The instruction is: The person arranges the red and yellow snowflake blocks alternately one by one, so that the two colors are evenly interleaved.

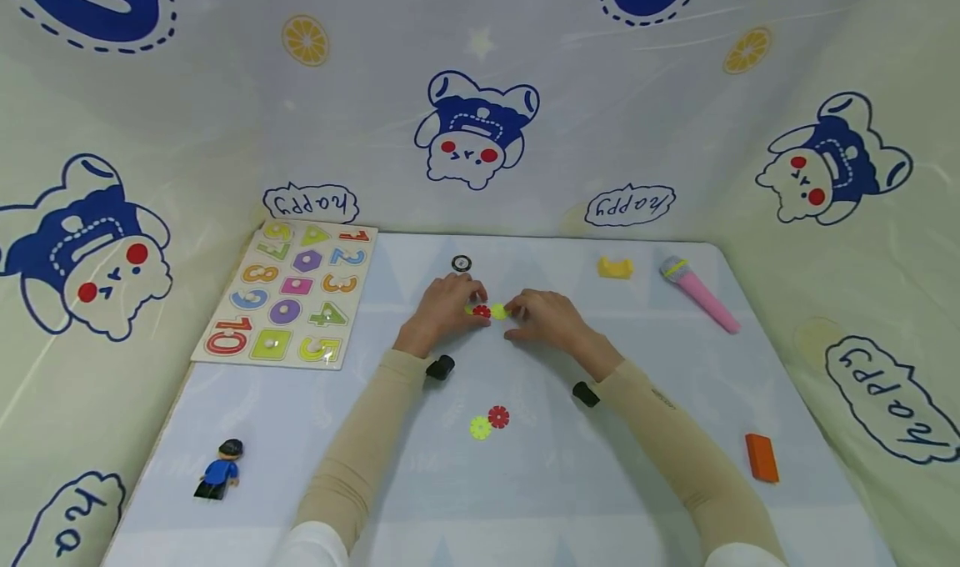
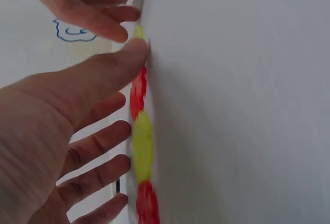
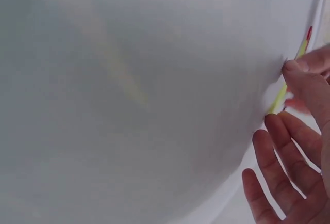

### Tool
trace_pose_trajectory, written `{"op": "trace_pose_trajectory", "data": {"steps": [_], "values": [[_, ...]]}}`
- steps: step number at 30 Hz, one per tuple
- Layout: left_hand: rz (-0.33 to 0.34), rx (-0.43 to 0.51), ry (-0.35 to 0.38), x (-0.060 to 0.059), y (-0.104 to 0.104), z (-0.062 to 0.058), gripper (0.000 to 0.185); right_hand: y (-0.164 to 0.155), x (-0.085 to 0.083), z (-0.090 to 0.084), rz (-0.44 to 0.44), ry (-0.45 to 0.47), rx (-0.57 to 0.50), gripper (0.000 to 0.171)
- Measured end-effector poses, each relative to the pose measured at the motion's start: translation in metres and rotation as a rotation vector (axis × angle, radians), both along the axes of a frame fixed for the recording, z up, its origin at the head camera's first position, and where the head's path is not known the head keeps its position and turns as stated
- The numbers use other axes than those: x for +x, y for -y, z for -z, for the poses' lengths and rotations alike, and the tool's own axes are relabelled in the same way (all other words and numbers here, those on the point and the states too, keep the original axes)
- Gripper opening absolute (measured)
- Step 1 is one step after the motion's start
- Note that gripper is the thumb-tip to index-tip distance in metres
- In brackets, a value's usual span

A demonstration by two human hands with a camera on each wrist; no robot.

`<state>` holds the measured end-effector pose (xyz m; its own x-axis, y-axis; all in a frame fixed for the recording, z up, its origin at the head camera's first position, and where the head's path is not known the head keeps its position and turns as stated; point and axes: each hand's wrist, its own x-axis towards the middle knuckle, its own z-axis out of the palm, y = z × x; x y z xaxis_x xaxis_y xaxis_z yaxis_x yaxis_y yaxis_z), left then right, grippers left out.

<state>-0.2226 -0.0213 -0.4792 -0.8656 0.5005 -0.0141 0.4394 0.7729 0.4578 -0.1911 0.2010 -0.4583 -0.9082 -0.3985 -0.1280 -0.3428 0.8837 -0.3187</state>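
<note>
In the head view my left hand (image 1: 447,308) is over a row of small flower-edged discs. A red disc (image 1: 482,311) lies by its fingertips, beside a yellow-green disc (image 1: 499,311). The left wrist view shows my extended thumb touching the row near its upper end, the other fingers spread alongside; a yellow disc (image 2: 143,146) and another red disc (image 2: 147,203) continue below. My right hand (image 1: 551,321) has loosely bent fingers, their tips beside the yellow-green disc. Nearer me lie another yellow-green disc (image 1: 480,428) and a red disc (image 1: 498,417), edges meeting.
A number-and-shape puzzle board (image 1: 288,296) lies at the back left, with a toy figure (image 1: 220,469) nearer. A small black-and-white ring (image 1: 461,263) sits behind my left hand. Rightward are a yellow block (image 1: 615,268), a pink toy microphone (image 1: 701,293) and an orange block (image 1: 762,458).
</note>
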Motion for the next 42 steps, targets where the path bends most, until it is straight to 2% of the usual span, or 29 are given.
{"op": "trace_pose_trajectory", "data": {"steps": [3, 6, 11, 14, 19, 23, 28, 42], "values": [[0.024, 0.007, -0.008, -0.001, -0.007, -0.001, 0.042, -0.004, 0.014, -0.001, -0.003, 0.02, -0.022, 0.041], [0.035, 0.005, -0.025, -0.001, -0.014, 0.0, 0.043, -0.006, 0.031, -0.002, -0.055, 0.026, -0.034, 0.04], [0.026, -0.002, -0.035, -0.001, -0.021, 0.003, 0.043, -0.011, 0.067, 0.0, -0.28, 0.014, -0.041, 0.052], [0.021, -0.007, -0.043, -0.001, -0.023, 0.003, 0.042, -0.011, 0.088, 0.002, -0.386, 0.01, -0.039, 0.059], [0.016, -0.004, -0.051, 0.0, -0.021, 0.003, 0.04, -0.005, 0.111, 0.008, -0.496, -0.067, -0.032, 0.052], [0.011, 0.002, -0.053, 0.001, -0.02, 0.003, 0.038, -0.003, 0.12, 0.013, -0.536, -0.16, -0.057, 0.037], [0.009, 0.017, -0.059, 0.001, -0.02, 0.006, 0.036, -0.002, 0.123, 0.016, -0.536, -0.215, -0.087, 0.027], [-0.001, 0.022, -0.063, 0.002, -0.02, 0.007, 0.035, 0.004, 0.126, 0.013, -0.552, -0.309, -0.014, 0.022]]}}
